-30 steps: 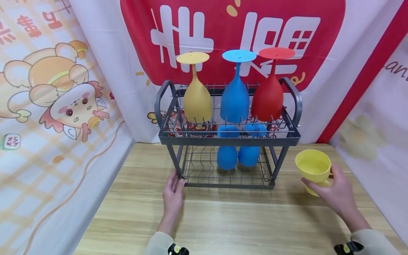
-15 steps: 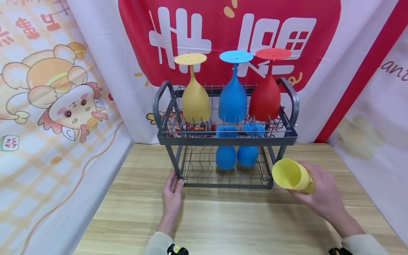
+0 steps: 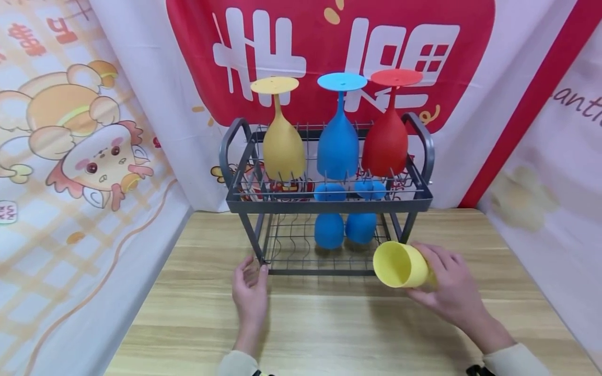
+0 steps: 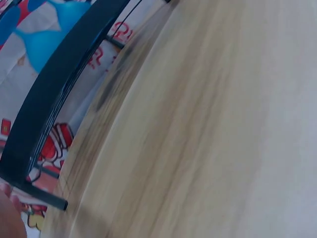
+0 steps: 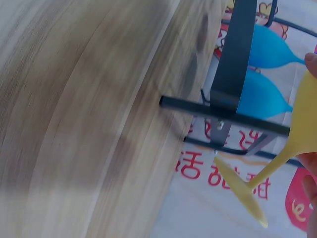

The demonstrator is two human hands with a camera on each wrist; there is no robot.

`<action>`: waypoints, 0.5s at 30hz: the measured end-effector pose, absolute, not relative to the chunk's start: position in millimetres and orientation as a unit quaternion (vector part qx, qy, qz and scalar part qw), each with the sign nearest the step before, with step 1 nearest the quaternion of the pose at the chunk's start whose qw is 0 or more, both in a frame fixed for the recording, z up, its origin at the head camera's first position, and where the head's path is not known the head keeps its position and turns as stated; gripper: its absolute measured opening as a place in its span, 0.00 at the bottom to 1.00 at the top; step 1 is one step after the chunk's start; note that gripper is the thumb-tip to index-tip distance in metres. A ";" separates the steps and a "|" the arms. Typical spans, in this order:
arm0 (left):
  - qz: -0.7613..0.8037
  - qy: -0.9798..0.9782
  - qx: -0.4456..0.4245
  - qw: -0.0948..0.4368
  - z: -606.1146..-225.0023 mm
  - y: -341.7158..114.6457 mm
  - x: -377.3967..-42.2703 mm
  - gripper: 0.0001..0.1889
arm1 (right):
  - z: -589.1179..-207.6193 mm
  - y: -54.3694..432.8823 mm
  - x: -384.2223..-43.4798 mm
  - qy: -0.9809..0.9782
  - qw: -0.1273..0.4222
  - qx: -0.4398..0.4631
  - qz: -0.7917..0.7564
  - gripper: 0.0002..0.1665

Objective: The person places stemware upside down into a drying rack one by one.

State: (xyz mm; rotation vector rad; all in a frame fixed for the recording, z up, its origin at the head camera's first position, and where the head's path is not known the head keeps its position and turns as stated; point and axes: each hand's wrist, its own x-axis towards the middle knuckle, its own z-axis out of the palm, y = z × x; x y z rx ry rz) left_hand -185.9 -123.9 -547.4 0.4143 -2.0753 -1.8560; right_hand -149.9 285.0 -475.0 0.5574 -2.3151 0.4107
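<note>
A yellow plastic goblet [image 3: 416,265] is gripped in my right hand [image 3: 458,292], tilted with its mouth facing left and toward me. It hovers in front of the dark metal two-tier rack [image 3: 329,206], at the lower right corner. In the right wrist view the goblet's stem and round foot [image 5: 240,191] point down, and fingers hold the bowl. My left hand [image 3: 251,300] holds the rack's front left bottom corner between thumb and fingers. Two blue goblets [image 3: 329,230] stand upside down on the lower tier, at its middle and right.
Upside down on the top tier are a yellow goblet [image 3: 284,149], a blue goblet [image 3: 337,146] and a red goblet [image 3: 385,143]. The rack stands on a wood-grain table [image 3: 329,324]. Printed cloth walls [image 3: 84,156] enclose the back and sides.
My right hand has carried the yellow goblet left from beside the rack to its lower right corner, tipping it from upright on the way. My left hand stays at the rack's corner.
</note>
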 end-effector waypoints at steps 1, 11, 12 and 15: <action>-0.644 -0.730 0.140 0.181 -546.7 -120.9 -182.7 0.27 | -474.7 282.1 -150.0 -0.895 0.355 0.221 0.157 0.60; -0.599 -0.752 -0.149 0.230 -539.2 -85.5 -170.0 0.27 | -469.4 243.4 -150.4 -0.914 0.308 0.237 0.116 0.65; -0.596 -0.755 -0.177 0.208 -535.4 -81.4 -168.5 0.30 | -468.5 238.2 -150.3 -0.914 0.306 0.240 0.114 0.65; -0.588 -0.763 -0.231 0.138 -521.2 -68.9 -163.5 0.36 | -466.8 223.2 -150.9 -0.913 0.299 0.255 0.112 0.64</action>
